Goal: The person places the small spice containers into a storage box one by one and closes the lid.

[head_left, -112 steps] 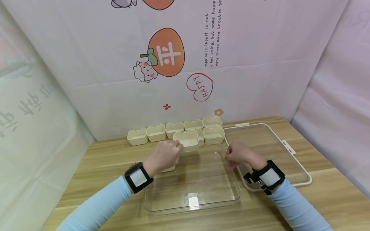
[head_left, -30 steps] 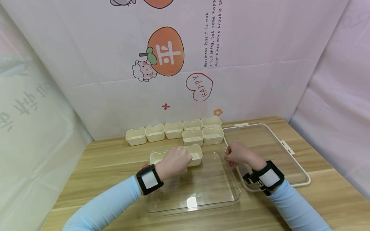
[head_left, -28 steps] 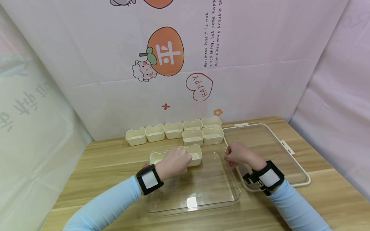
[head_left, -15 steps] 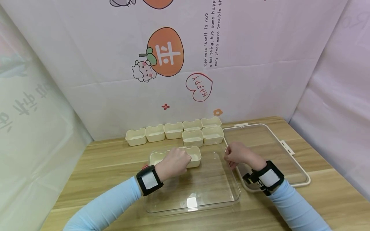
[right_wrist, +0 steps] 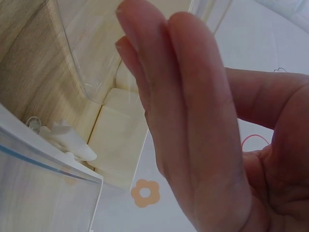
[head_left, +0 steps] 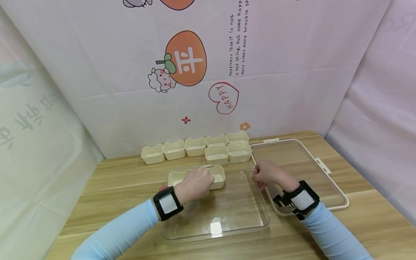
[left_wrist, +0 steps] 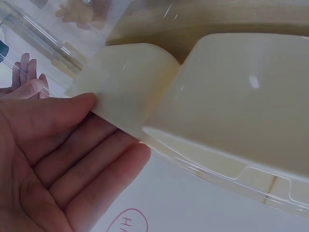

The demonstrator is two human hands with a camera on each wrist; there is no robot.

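Tabletop (head_left: 104, 191) of pale wood grain carries a clear bin (head_left: 240, 213), shallow and rectangular, and every place here is told from that bin. To the left of the bin, a person's light blue left sleeve (head_left: 123, 224) comes in from the near edge, ending at a black wrist strap (head_left: 168, 203) with a white patch. Beyond the bin's far wall, starting past its left end, runs a row of five cream cups (head_left: 195, 147). Inside the bin, at its far left, sits one cream cup (head_left: 175, 177), partly hidden by the arm. Just right of it, also inside along the far wall, is a second cream cup (head_left: 219, 177); the left hand (head_left: 195, 183) pinches this one at its rim, thumb on one face and fingers curled on the other. Beyond the bin's far right, in front of the row's right end, stand two more cream cups (head_left: 228, 153), side by side. At the bin's right wall is the right hand (head_left: 268, 172), fingers straight and together; whether it touches the bin cannot be told. Right of the bin, a white-framed clear lid (head_left: 305, 173) lies flat, partly beneath the right forearm.
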